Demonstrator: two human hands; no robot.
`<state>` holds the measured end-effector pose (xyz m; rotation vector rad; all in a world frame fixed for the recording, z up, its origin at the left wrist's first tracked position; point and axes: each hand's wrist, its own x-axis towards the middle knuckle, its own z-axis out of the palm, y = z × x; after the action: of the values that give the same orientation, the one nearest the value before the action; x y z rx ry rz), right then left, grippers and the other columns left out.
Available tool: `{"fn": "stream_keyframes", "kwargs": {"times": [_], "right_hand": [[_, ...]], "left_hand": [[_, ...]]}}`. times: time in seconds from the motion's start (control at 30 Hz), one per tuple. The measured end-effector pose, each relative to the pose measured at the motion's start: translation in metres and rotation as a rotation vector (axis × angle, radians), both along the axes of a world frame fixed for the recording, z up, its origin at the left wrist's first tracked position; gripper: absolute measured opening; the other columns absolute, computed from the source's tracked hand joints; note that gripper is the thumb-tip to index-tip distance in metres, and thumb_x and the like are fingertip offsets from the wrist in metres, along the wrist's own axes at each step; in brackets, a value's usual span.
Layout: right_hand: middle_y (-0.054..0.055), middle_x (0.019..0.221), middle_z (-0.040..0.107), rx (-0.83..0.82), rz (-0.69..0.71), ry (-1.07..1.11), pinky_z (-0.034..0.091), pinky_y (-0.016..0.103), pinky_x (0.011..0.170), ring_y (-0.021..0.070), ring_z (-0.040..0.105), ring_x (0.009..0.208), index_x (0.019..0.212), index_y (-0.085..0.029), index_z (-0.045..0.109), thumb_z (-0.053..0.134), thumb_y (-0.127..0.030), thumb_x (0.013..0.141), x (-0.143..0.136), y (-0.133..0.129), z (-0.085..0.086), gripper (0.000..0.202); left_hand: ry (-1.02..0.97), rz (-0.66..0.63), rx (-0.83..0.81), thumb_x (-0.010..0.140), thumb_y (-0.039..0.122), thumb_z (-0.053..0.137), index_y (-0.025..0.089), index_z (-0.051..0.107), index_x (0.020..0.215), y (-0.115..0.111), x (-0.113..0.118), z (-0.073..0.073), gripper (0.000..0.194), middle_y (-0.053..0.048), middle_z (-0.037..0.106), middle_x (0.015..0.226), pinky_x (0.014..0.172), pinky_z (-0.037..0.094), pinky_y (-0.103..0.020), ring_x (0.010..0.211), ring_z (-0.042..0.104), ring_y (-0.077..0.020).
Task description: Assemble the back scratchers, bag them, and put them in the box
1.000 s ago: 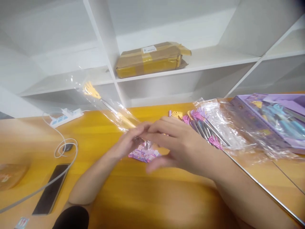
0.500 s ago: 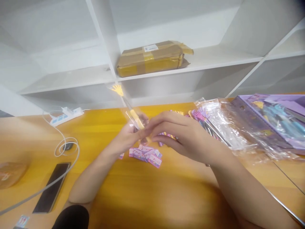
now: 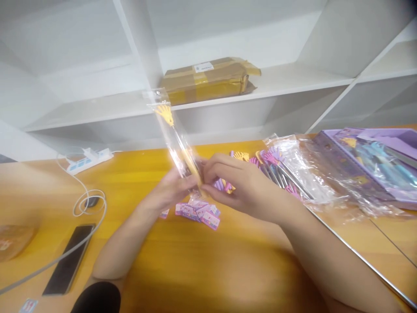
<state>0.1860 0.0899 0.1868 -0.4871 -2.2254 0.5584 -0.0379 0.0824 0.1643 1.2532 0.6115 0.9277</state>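
Observation:
A yellow hand-shaped stick (image 3: 164,114) with a metal shaft and yellow handle lies inside a clear plastic sleeve, tilted up and to the left. My left hand (image 3: 172,187) is closed round the sleeve's lower part. With fingers pinched at the handle's lower end, my right hand (image 3: 224,178) touches the sleeve from the right. Small pink and purple cards (image 3: 198,211) lie on the table below my hands. Behind my right hand are several colourful hand-shaped sticks (image 3: 273,163), partly hidden.
Clear plastic sleeves (image 3: 312,174) lie beside a purple box (image 3: 361,169) at right. A taped parcel (image 3: 208,82) is on the shelf. A phone (image 3: 69,259), cable and power strip (image 3: 90,160) are at left; a metal rod (image 3: 361,260) extends at right.
The sleeve now stands further up around the yellow stick, its top above the yellow hand. My right hand has moved slightly left and its fingers have drawn together.

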Motion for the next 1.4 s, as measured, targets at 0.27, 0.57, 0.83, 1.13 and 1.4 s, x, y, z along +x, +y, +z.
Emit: {"fn": "stream_keyframes", "kwargs": {"times": [0.27,0.57,0.83,1.13,1.4], "right_hand": [[0.003,0.099,0.062,-0.034,-0.039,-0.035,0.047,0.025,0.079,0.0102,0.058,0.088,0.092,-0.016,0.058,0.063,-0.022,0.102,0.003,0.004,-0.001,0.013],[0.001,0.087,0.066,-0.449,-0.274,-0.136,0.038,0.025,0.063,0.0105,0.055,0.070,0.100,-0.018,0.054,0.064,-0.054,0.102,0.004,0.004,0.000,0.037],[-0.004,0.066,0.050,-0.615,0.017,-0.118,0.028,0.022,0.056,0.0049,0.040,0.059,0.074,-0.015,0.052,0.062,-0.059,0.101,0.002,0.014,-0.004,0.053],[-0.005,0.069,0.050,-0.541,0.329,0.000,0.036,0.017,0.061,0.0034,0.043,0.063,0.077,-0.013,0.059,0.059,-0.038,0.107,0.004,0.018,-0.005,0.040],[0.001,0.084,0.068,-0.770,0.515,-0.055,0.052,0.018,0.074,0.0065,0.063,0.077,0.097,-0.011,0.070,0.058,-0.035,0.108,0.011,0.010,-0.025,0.029]], "left_hand": [[0.123,0.007,0.145,0.088,0.026,0.085,0.021,0.066,0.124,0.000,0.003,0.003,0.041,-0.006,0.067,0.111,0.086,0.055,-0.027,0.103,0.067,-0.0186],[0.227,0.039,0.099,0.085,0.035,0.089,0.022,0.065,0.131,0.009,0.000,0.001,0.054,-0.006,0.069,0.105,0.068,0.052,-0.024,0.085,0.066,-0.0157],[0.195,0.068,0.090,0.082,0.027,0.091,0.023,0.064,0.136,0.004,0.004,-0.001,0.060,-0.003,0.072,0.097,0.074,0.058,-0.026,0.085,0.070,-0.0163],[0.142,0.002,0.010,0.079,0.015,0.092,0.023,0.065,0.134,-0.004,0.002,0.004,0.062,-0.004,0.078,0.100,0.076,0.063,-0.026,0.087,0.078,-0.0194],[0.161,-0.145,-0.122,0.080,0.027,0.093,0.021,0.065,0.133,-0.020,-0.009,-0.010,0.060,-0.006,0.077,0.098,0.069,0.058,-0.026,0.081,0.074,-0.0180]]}}
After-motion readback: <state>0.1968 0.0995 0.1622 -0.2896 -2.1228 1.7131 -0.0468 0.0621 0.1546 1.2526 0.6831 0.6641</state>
